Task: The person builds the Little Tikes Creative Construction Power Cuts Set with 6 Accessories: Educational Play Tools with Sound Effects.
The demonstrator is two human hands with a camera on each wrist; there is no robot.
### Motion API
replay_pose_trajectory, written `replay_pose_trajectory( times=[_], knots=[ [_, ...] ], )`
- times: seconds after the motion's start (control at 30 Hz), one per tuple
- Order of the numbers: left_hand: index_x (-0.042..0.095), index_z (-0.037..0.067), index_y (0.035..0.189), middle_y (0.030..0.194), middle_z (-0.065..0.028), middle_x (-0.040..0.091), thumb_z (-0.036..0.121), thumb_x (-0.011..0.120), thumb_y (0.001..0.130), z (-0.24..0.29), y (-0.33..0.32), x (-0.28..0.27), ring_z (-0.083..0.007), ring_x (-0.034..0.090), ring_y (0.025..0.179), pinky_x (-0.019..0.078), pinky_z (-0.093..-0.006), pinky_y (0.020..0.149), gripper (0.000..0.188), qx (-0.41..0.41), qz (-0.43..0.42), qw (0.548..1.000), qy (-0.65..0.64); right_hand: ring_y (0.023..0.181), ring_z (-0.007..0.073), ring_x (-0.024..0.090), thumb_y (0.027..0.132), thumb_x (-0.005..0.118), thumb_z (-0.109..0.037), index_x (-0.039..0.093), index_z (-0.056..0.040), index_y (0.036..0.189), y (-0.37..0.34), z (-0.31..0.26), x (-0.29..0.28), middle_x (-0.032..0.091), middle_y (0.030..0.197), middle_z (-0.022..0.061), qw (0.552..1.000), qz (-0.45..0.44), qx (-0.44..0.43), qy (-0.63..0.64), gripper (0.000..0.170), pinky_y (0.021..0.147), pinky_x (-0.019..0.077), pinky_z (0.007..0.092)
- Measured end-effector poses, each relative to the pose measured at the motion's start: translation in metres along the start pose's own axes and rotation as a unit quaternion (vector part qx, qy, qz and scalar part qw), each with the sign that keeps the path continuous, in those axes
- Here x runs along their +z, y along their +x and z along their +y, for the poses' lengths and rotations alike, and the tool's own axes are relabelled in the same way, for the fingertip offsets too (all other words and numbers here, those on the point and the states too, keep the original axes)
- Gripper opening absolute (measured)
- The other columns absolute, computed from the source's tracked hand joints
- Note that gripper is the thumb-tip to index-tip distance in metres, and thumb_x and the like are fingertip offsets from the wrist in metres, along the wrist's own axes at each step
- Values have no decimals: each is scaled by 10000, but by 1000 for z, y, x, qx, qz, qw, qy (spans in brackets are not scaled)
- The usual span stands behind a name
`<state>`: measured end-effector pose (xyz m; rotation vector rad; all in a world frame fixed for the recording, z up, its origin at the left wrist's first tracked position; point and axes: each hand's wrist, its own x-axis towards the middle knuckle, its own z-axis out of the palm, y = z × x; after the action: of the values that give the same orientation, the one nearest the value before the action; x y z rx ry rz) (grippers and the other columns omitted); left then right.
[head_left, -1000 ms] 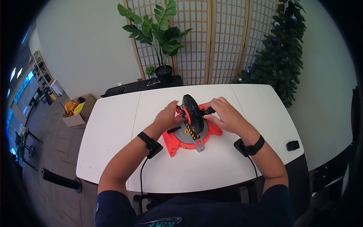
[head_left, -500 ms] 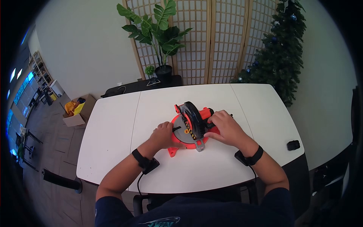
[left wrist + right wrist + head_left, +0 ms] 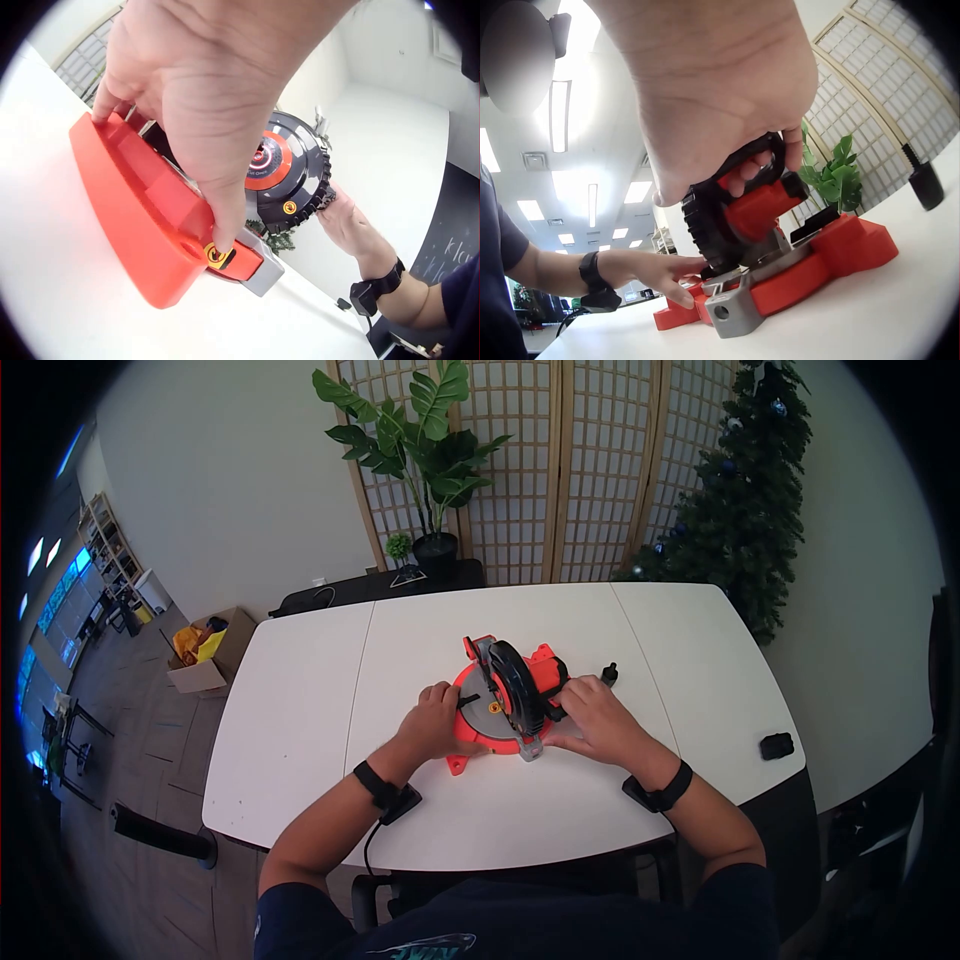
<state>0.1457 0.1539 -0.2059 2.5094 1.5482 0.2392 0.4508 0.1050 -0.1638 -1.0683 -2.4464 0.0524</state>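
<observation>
A toy miter saw [image 3: 500, 742] with a red base, grey round plate and black toothed blade stands on the white table. My left hand [image 3: 431, 723] holds the left side of its base. In the left wrist view the thumb lies by a yellow warning sticker [image 3: 219, 256], and the fingers reach over the base's far end. My right hand [image 3: 604, 722] grips the saw's black handle [image 3: 778, 154], its fingers curled through the loop. The blade guard [image 3: 296, 176] is low over the plate. Beyond the right hand stands a small black knob with a threaded stem [image 3: 925, 185].
A small black object [image 3: 775, 745] lies near the right edge of the white table [image 3: 280, 730]. Behind the table are a potted plant [image 3: 434, 550], a folding screen [image 3: 510, 480] and a decorated tree [image 3: 740, 530]. A cardboard box [image 3: 200, 678] stands on the floor at left.
The left hand has moved from beside the saw head down to the base's front left. The right hand has lowered the saw head toward the plate. The black knob has come into view.
</observation>
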Motion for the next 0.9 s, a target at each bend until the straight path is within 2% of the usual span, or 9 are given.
replay_pose_trajectory(
  times=[0.13, 0.2, 0.3, 0.53, 0.7, 0.9],
  knots=[
    [459, -56, 1350, 1384, -237, 472, 602, 901, 553, 1, -1, -1, -424, 443, 1338, 520, -464, 1013, 1124, -4, 5, 1000, 1, 1064, 365, 503, 856, 746, -446, 586, -3, 1054, 0, -1, 0, 556, 1093, 152, 1000, 13, -8, 5, 511, 942, 442, 450],
    [460, -53, 1351, 1389, -232, 470, 597, 902, 552, 1, -1, -1, -419, 443, 1340, 521, -460, 1013, 1121, -5, 4, 1000, -1, 1054, 370, 505, 874, 735, -355, 588, 6, 1055, 1, 1, 1, 559, 1087, 157, 1000, 4, 2, 15, 429, 935, 440, 450],
    [456, -53, 1367, 1421, -253, 457, 611, 901, 551, 2, -1, -3, -445, 429, 1352, 475, -474, 1063, 1142, -9, -6, 1000, -19, 993, 331, 524, 888, 723, -320, 608, -8, 1017, 2, 2, 2, 564, 1022, 135, 999, 30, -14, 0, 357, 880, 456, 426],
    [454, -43, 1374, 1426, -235, 459, 571, 915, 545, 1, -1, -3, -439, 429, 1352, 478, -469, 1062, 1130, -14, -10, 1000, -26, 1015, 325, 528, 891, 728, -281, 608, -5, 1022, 12, 1, -12, 570, 1043, 138, 1000, 16, 1, 19, 329, 900, 465, 425],
    [451, -33, 1381, 1425, -228, 462, 560, 917, 543, 0, 0, 0, -433, 431, 1351, 477, -467, 1065, 1128, -19, -10, 1000, -21, 1088, 341, 528, 902, 722, -258, 589, -13, 1066, 26, 1, -28, 584, 1109, 143, 998, 45, 12, 34, 324, 939, 466, 422],
    [446, -26, 1389, 1432, -218, 455, 547, 917, 544, 1, -1, 0, -429, 426, 1353, 471, -460, 1072, 1124, -22, -13, 999, -20, 1089, 335, 543, 926, 682, -146, 541, -18, 1122, 45, 3, -44, 596, 1108, 135, 997, 58, 11, 45, 273, 937, 480, 417]
  ],
)
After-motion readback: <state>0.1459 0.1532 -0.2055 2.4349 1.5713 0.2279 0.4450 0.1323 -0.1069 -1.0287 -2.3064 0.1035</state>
